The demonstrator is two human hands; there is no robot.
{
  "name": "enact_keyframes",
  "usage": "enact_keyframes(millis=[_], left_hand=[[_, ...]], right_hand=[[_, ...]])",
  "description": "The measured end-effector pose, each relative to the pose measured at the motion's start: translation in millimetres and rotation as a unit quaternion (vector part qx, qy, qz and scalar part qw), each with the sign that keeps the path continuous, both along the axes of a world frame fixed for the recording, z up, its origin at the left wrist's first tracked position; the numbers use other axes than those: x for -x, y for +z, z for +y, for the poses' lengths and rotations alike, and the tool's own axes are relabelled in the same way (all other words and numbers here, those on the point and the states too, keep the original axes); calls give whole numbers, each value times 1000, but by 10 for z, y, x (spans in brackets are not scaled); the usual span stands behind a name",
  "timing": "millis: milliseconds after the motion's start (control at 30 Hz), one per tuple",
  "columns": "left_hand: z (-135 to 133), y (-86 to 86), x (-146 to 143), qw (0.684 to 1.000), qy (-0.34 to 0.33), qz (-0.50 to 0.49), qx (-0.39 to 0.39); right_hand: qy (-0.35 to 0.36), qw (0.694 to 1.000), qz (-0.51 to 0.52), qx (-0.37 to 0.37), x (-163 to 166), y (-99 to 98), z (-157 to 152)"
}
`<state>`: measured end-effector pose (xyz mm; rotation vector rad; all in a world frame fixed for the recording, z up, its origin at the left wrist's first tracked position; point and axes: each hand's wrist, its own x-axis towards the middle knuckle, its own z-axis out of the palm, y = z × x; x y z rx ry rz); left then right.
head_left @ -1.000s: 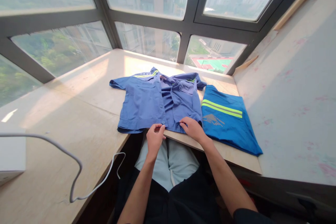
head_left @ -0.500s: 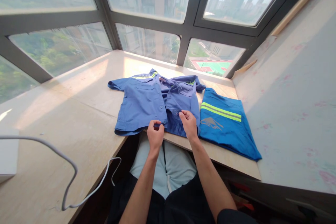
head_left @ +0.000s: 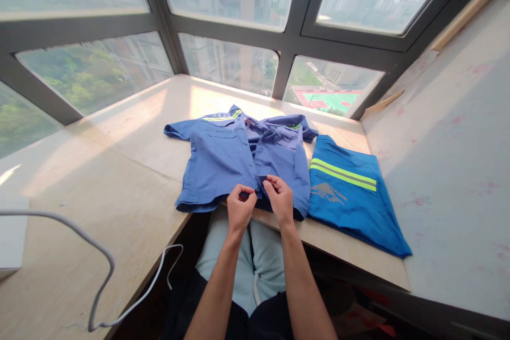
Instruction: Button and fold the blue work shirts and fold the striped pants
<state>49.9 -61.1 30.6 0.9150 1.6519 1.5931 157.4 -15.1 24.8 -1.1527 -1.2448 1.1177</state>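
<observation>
A blue short-sleeved work shirt (head_left: pixel 219 154) with yellow reflective strips lies front side up, its front parted down the middle. At the bottom of its left-hand front edge, my left hand (head_left: pixel 241 206) pinches the hem close to a button. My right hand (head_left: pixel 280 199) pinches the edge of the other front panel, just beside the left hand. The fingertips of both hands are nearly together at the shirt's lower opening. To the right lies a folded brighter blue garment (head_left: pixel 346 218) with a yellow-and-grey stripe and a grey printed logo; neither hand touches it.
The shirt lies on a pale wooden sill top (head_left: pixel 119 170) below large windows. A grey-white cable (head_left: pixel 107 260) curls over the left edge near a white box (head_left: pixel 14 239). A flower-patterned wall (head_left: pixel 446 186) bounds the right side.
My right hand has brought the right front panel leftward and down, closing the gap to my left hand. The view has shifted slightly.
</observation>
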Motion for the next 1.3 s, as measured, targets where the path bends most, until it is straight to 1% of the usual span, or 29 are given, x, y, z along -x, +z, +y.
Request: enact_keyframes(millis=[133, 367, 600, 800, 1000, 1200, 1300], left_hand=[[1, 7, -14, 1000, -16, -18, -4], [15, -14, -44, 1000, 15, 3, -5], [19, 7, -34, 1000, 20, 12, -14], [17, -8, -43, 999, 9, 29, -17], [-15, 5, -52, 996, 17, 81, -39], [-36, 65, -76, 994, 33, 94, -41], [-34, 82, -78, 994, 36, 99, -37]], right_hand=[[11, 1000, -25, -12, -61, 7, -21], [26, 999, -31, -27, -130, 6, -35], [44, 991, -109, -63, -172, 52, -47], [41, 990, -117, -68, -203, 31, -54], [43, 991, -107, -62, -219, 40, -66], [56, 987, -127, -84, -240, 90, -78], [76, 979, -145, -117, -271, 138, -84]])
